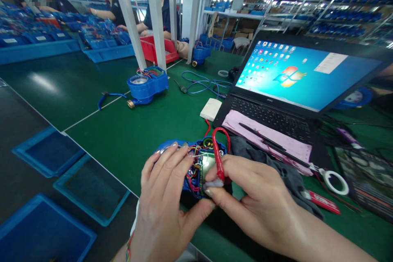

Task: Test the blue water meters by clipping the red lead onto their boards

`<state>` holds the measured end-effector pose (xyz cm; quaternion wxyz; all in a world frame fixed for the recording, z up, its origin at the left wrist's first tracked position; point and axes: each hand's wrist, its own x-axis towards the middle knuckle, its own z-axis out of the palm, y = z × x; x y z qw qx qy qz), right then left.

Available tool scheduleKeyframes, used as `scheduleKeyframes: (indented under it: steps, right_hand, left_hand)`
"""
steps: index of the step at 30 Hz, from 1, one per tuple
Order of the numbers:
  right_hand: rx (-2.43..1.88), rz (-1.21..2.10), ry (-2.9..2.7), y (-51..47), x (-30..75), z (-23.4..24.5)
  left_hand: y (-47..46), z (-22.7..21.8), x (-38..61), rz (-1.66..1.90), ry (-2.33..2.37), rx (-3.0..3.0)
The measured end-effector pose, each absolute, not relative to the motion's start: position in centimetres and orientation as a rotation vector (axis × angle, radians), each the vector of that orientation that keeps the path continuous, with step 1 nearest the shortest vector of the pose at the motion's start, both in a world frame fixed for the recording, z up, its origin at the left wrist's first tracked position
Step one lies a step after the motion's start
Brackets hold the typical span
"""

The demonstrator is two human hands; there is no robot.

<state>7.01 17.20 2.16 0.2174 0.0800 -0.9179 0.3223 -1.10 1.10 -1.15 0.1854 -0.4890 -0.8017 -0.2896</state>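
A blue water meter (166,144) with its electronics exposed lies at the table's near edge. My left hand (168,196) is spread over its left side, fingers on top and thumb at the near edge, steadying it. My right hand (258,186) pinches the end of a thick red cable (216,151), where a greyish piece (214,184) shows between thumb and fingers. That end is at the right edge of the meter's display board (208,163); whether it touches is hidden. Coloured wires (192,172) run left of the board, partly under my left fingers.
A laptop (276,77) stands at the right, with pink paper (267,137) and a pen on it. Dark cloth (285,172) lies beside my right hand. Another meter (147,86), pliers (109,97) and a blue cable (199,84) are farther back. Co-workers sit beyond filled blue trays (107,53).
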Motion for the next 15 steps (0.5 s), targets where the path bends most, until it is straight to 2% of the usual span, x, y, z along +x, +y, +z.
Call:
scheduleKeyframes:
  steps: [15]
  right_hand:
    - [0.235,0.918,-2.547,17.29,6.98,2.16]
  left_hand:
    - [1.11,-0.96,-0.94,-0.828,-2.267,-1.369]
